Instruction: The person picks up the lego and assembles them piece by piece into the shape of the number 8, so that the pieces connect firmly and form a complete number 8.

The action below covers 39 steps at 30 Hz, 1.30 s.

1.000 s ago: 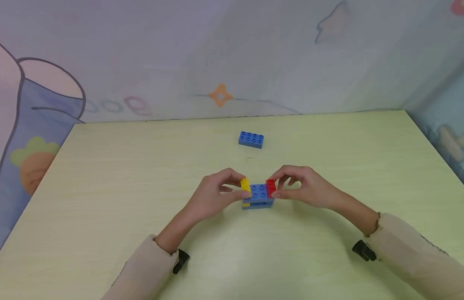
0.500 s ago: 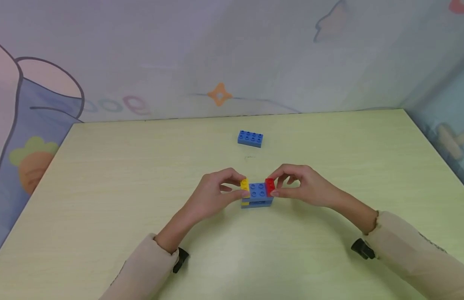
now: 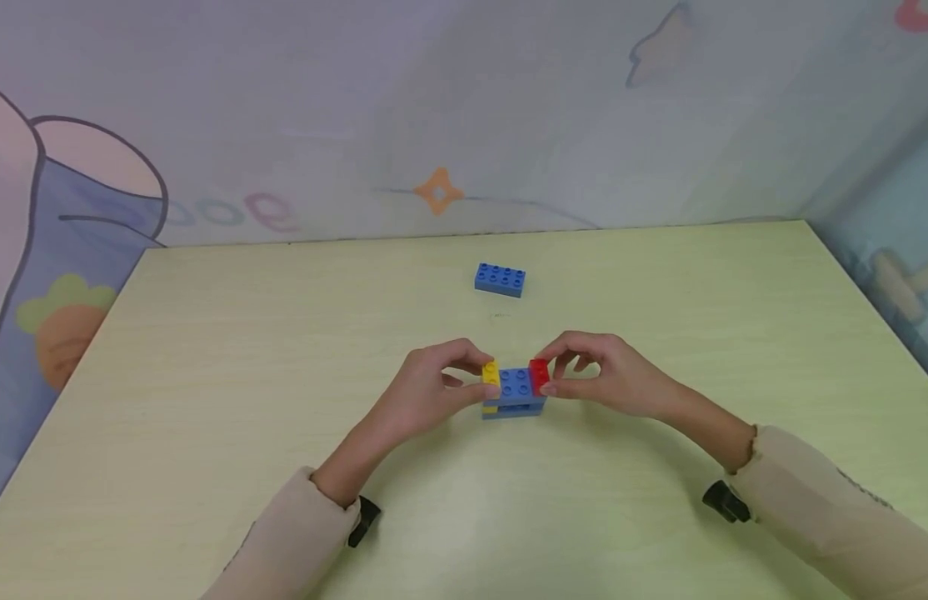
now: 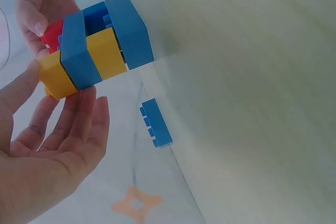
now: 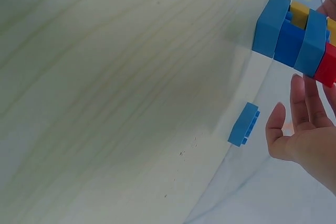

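A small stack of toy building bricks stands on the table at the centre of the head view. Its long blue bottom brick [image 4: 128, 32] carries a yellow brick [image 4: 106, 53] at the left end and a smaller blue brick [image 5: 289, 44] at the right, with a gap between them. Across these lies a second long blue brick [image 3: 515, 383]. My left hand [image 3: 431, 387] pinches the top yellow brick [image 3: 490, 372] at the stack's left end between thumb and finger. At the other end, my right hand [image 3: 617, 379] pinches a red brick [image 3: 538, 376] likewise.
Beyond the stack, a loose blue brick [image 3: 499, 281] with two rows of studs lies on the light wooden table [image 3: 246, 350]. A printed backdrop [image 3: 344, 100] rises behind the table's far edge. Black clips [image 3: 726, 502] hang at both sleeve cuffs.
Both hands keep their pinch on the yellow and red bricks, almost still. The red brick sits very slightly further left on the stack than a second ago.
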{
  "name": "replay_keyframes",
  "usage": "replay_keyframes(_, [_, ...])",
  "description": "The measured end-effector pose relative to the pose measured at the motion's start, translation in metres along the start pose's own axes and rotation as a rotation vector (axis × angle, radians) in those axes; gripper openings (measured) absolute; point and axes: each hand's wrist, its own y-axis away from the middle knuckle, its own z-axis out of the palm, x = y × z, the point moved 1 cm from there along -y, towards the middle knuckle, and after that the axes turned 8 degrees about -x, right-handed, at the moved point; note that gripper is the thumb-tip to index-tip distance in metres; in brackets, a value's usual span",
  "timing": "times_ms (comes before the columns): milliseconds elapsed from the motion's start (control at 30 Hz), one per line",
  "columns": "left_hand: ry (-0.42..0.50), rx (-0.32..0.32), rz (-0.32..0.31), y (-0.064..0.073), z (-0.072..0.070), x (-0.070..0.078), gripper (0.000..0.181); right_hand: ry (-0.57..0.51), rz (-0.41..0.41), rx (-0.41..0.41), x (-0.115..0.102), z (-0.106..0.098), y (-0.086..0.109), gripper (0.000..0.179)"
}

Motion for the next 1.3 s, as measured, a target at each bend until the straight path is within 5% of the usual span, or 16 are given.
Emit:
replay_keyframes(500, [-0.044, 0.012, -0.038, 0.000, 0.003, 0.001, 0.026, 0.025, 0.015, -0.013, 0.000, -0.002, 0.002, 0.025])
replay_keyframes(833, [-0.058, 0.014, -0.023, 0.001, 0.001, 0.002, 0.026, -0.064, 0.040, -0.224, 0.009, -0.029, -0.011, 0.028])
replay_keyframes(1300, [-0.069, 0.012, -0.002, 0.001, 0.001, 0.002, 0.026, 0.021, 0.318, -0.021, 0.050, -0.052, -0.049, 0.044])
